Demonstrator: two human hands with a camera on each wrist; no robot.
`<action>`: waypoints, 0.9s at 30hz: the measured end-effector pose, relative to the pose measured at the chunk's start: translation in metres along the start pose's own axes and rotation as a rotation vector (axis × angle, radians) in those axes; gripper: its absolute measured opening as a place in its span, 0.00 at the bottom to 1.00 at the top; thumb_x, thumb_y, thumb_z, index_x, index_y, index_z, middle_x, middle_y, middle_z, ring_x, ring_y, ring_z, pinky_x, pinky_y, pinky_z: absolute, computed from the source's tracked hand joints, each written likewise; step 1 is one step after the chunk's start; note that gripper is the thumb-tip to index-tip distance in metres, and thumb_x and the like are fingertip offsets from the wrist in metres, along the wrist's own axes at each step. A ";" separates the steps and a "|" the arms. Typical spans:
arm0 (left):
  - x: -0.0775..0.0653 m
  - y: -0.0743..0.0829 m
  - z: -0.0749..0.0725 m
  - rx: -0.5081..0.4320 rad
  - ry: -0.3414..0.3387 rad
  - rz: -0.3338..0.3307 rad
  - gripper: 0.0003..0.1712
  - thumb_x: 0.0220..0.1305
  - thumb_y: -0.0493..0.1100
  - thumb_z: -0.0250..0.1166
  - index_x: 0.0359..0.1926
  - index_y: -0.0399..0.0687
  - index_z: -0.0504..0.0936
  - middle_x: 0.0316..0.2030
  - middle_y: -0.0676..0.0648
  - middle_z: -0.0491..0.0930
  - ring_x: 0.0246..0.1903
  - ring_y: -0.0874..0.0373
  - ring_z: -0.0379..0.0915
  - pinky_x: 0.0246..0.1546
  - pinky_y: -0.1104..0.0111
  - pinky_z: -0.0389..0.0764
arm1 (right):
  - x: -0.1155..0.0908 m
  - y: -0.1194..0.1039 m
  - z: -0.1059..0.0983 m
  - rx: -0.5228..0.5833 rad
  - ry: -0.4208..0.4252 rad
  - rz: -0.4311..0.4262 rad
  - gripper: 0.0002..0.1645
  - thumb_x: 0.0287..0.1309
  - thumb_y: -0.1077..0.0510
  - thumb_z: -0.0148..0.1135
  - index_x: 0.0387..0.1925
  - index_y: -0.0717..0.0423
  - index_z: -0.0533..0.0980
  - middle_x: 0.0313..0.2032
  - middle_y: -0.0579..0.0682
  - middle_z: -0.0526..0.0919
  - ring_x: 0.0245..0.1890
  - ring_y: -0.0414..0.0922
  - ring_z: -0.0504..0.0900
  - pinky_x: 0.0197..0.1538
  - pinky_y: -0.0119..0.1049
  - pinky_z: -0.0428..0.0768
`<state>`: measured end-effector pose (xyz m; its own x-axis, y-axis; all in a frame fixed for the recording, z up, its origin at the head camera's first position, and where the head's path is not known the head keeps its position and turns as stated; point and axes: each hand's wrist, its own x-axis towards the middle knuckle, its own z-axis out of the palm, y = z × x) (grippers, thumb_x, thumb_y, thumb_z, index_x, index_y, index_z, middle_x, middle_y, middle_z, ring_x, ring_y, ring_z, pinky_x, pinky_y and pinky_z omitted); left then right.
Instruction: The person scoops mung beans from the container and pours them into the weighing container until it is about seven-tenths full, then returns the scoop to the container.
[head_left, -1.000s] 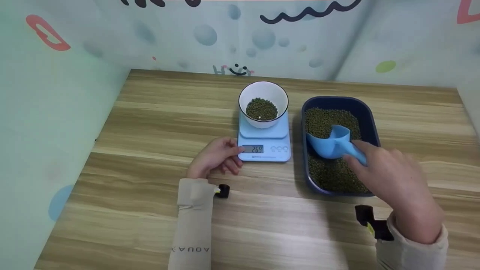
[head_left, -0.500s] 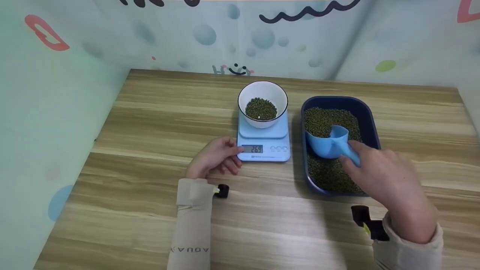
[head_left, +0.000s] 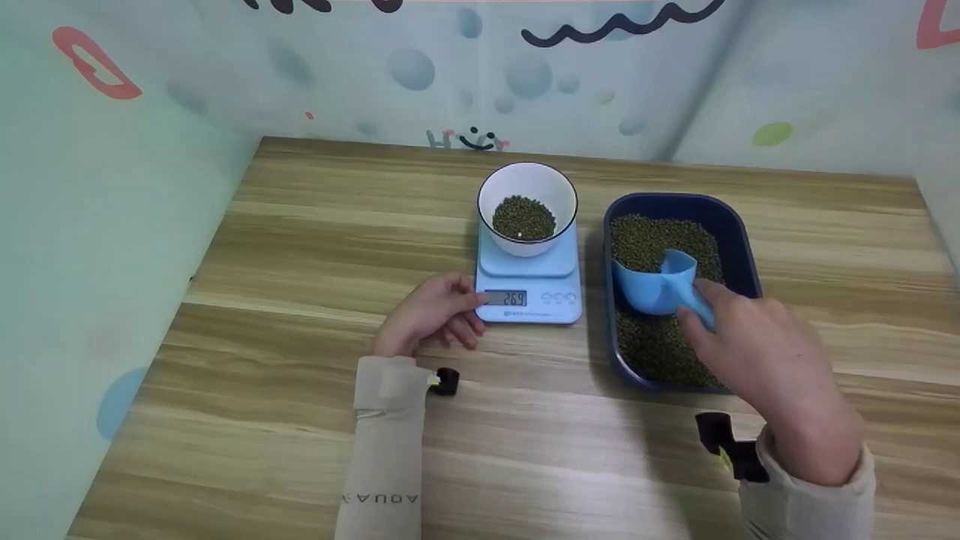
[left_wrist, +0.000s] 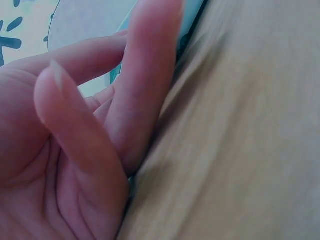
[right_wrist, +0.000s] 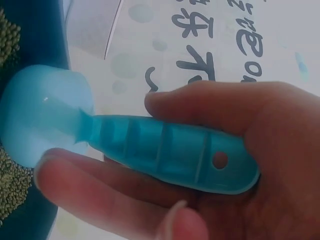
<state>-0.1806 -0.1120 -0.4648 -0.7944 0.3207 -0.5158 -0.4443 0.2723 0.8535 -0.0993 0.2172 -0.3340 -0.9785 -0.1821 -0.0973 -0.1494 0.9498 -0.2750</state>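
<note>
In the head view, my right hand point(head_left: 765, 356) grips the handle of a blue scoop point(head_left: 656, 291), whose cup rests among mung beans point(head_left: 660, 352) in a dark blue tub point(head_left: 739, 232). Seen from the right wrist, the thumb lies along one side of the ribbed handle point(right_wrist: 165, 152) and fingers along the other. My left hand point(head_left: 435, 311) holds the left front corner of a light blue kitchen scale point(head_left: 551, 306), thumb at the display's edge, other fingers curled beside it. A white bowl point(head_left: 555, 187) with a small heap of mung beans point(head_left: 523, 219) stands on the scale, which reads 269; any decimal point is unclear.
The wood-grain table point(head_left: 300, 247) carries the scale, with the tub a short gap to its right. A patterned backdrop point(head_left: 345, 82) rises along the back edge and at both sides. Black wrist cameras point(head_left: 446, 381) sit on both sleeves.
My right hand has shifted slightly left, and the scoop's handle has swung left with it while its cup stays in the beans. The left hand, bowl and scale reading stay the same.
</note>
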 end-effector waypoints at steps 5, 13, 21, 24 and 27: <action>0.000 0.001 0.000 -0.002 -0.009 -0.010 0.13 0.65 0.48 0.58 0.41 0.42 0.69 0.31 0.37 0.82 0.21 0.51 0.81 0.14 0.69 0.71 | 0.000 -0.001 0.000 0.002 -0.001 0.006 0.25 0.64 0.51 0.45 0.56 0.63 0.68 0.16 0.49 0.64 0.15 0.45 0.66 0.16 0.35 0.59; -0.001 0.001 0.002 -0.015 0.002 0.013 0.14 0.63 0.50 0.59 0.40 0.44 0.69 0.29 0.39 0.82 0.21 0.52 0.81 0.12 0.71 0.70 | 0.001 0.004 -0.002 0.026 -0.037 0.026 0.21 0.64 0.50 0.44 0.53 0.59 0.68 0.16 0.49 0.64 0.17 0.45 0.66 0.17 0.35 0.60; 0.001 -0.002 0.001 -0.009 0.004 0.030 0.16 0.62 0.51 0.60 0.39 0.44 0.69 0.28 0.40 0.82 0.20 0.52 0.81 0.11 0.71 0.69 | 0.000 0.010 -0.004 0.064 -0.004 0.040 0.29 0.67 0.46 0.40 0.62 0.60 0.64 0.18 0.52 0.67 0.14 0.45 0.65 0.17 0.36 0.60; 0.000 0.000 0.001 -0.012 0.000 0.019 0.16 0.63 0.51 0.60 0.40 0.44 0.69 0.28 0.40 0.82 0.20 0.52 0.81 0.12 0.70 0.70 | -0.001 0.011 -0.004 0.087 0.020 0.049 0.30 0.68 0.45 0.39 0.63 0.59 0.64 0.17 0.51 0.66 0.12 0.44 0.62 0.16 0.36 0.60; -0.003 0.004 0.001 -0.009 -0.006 0.007 0.15 0.64 0.49 0.59 0.40 0.43 0.69 0.29 0.39 0.82 0.20 0.53 0.81 0.12 0.70 0.70 | 0.000 0.010 -0.003 0.095 0.051 0.044 0.31 0.68 0.44 0.39 0.62 0.60 0.64 0.15 0.51 0.65 0.10 0.43 0.61 0.16 0.36 0.60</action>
<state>-0.1797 -0.1109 -0.4602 -0.7952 0.3282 -0.5099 -0.4421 0.2618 0.8579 -0.1009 0.2274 -0.3339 -0.9902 -0.1247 -0.0628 -0.0939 0.9277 -0.3613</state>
